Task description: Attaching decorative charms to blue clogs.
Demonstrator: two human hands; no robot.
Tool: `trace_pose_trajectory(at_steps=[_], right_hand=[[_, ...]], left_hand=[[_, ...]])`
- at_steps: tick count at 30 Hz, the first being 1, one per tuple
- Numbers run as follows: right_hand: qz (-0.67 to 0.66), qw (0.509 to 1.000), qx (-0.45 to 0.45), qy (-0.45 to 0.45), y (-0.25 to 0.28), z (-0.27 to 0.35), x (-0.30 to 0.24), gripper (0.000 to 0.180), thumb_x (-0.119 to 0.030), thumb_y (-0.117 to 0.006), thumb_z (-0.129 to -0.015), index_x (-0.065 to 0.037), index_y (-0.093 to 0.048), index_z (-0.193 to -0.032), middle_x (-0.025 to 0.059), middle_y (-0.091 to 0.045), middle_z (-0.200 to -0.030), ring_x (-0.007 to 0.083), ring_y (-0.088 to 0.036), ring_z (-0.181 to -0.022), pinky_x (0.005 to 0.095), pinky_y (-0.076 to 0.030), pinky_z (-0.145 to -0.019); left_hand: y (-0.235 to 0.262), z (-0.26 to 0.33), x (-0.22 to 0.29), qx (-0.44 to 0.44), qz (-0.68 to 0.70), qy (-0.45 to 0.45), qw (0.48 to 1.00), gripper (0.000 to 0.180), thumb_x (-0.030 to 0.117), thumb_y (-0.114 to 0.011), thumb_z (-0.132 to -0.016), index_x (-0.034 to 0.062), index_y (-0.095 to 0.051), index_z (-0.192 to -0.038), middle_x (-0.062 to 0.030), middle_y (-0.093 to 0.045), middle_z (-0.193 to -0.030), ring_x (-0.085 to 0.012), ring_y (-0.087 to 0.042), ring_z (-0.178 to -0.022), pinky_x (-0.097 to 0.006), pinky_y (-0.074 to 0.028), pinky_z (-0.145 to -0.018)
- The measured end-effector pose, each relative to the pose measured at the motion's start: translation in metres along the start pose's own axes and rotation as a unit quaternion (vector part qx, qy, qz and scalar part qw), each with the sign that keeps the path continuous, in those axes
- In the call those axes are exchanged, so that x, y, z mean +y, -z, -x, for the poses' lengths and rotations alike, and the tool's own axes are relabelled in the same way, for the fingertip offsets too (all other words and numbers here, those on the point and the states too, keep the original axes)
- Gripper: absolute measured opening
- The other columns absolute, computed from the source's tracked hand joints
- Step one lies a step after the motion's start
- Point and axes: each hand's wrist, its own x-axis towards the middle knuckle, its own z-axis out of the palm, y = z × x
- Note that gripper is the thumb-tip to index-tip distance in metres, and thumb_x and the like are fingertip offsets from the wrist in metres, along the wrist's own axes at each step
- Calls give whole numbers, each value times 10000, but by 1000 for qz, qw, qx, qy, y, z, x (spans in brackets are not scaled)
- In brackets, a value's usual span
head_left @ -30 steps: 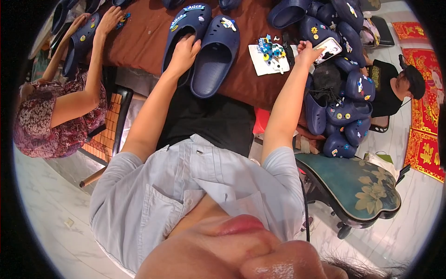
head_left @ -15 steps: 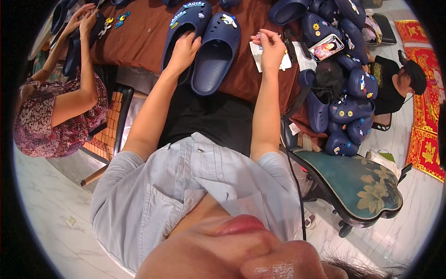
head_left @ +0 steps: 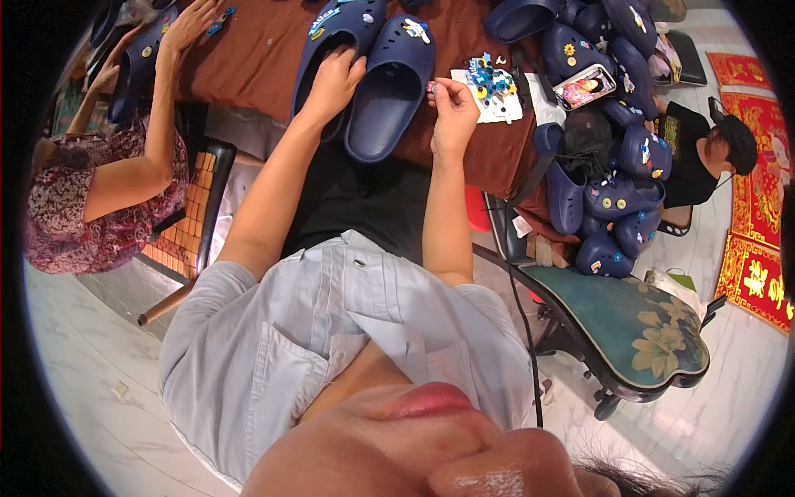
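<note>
Two navy clogs lie side by side before me, the left clog [head_left: 364, 29] with colourful charms on its toe and the right clog [head_left: 387, 95] with a white character charm. My left hand [head_left: 333, 87] reaches into the left clog's opening, fingers curled against its upper and fingertips partly hidden. Just right of the right clog, my right hand [head_left: 453, 116] pinches a small pinkish shoe charm [head_left: 431, 88] between thumb and forefinger. Beside that hand, a heap of blue, white and yellow charms [head_left: 490, 76] rests on white paper [head_left: 497, 111].
Brown cloth [head_left: 248, 58] covers the table. At right are piled decorated navy clogs [head_left: 623, 195], with a phone [head_left: 584, 87] on them. A co-worker's hand [head_left: 189, 25] is beside another clog at left. A teal chair [head_left: 613, 315] stands at lower right.
My right hand has moved left from the charm heap, carrying a small charm toward the clogs. My left hand stays in the left clog. The co-worker's hand has shifted right.
</note>
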Motion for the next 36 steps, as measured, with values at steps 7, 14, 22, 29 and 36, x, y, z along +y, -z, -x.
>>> trace_pose_trajectory(at_steps=[7,14,22,29,36], right_hand=[[58,998,18,7,0,3,9,77,12,-624,-896,19,-632,-973,40,-636,-846,93,-590,-724,223,-496,-665],[75,992,52,91,-7,12,22,104,-20,-600,-924,19,-566,-1015,54,-609,-908,110,-586,-815,249,-483,-734],[206,965,52,156,-3,18,21,81,-35,-598,-903,27,-643,-927,115,-626,-964,214,-611,-880,307,-483,-783],[269,940,35,208,1,26,13,195,1,-608,-858,-5,-689,-1036,134,-643,-1013,269,-628,-946,348,-493,-829],[255,945,42,199,2,19,15,164,-8,-626,-855,2,-698,-1002,124,-665,-955,254,-640,-907,339,-496,-816]], left_hand=[[-3,3,-1,17,-12,-14,1000,272,180,-573,-935,-71,-520,-845,-301,-534,-830,-474,-528,-801,-480,-418,-702],[-4,3,-6,27,-12,-33,999,252,171,-576,-931,-65,-521,-861,-294,-547,-858,-476,-533,-826,-479,-432,-723],[-2,2,-2,21,-10,-29,999,256,163,-579,-926,-72,-520,-842,-296,-549,-861,-474,-542,-822,-474,-437,-716],[-1,2,0,17,-12,-17,1000,259,171,-577,-934,-82,-545,-885,-306,-563,-887,-474,-555,-836,-464,-444,-720],[-1,3,-3,-26,-33,37,998,256,184,-573,-910,-64,-591,-973,-265,-605,-1035,-455,-561,-959,-472,-459,-836]])
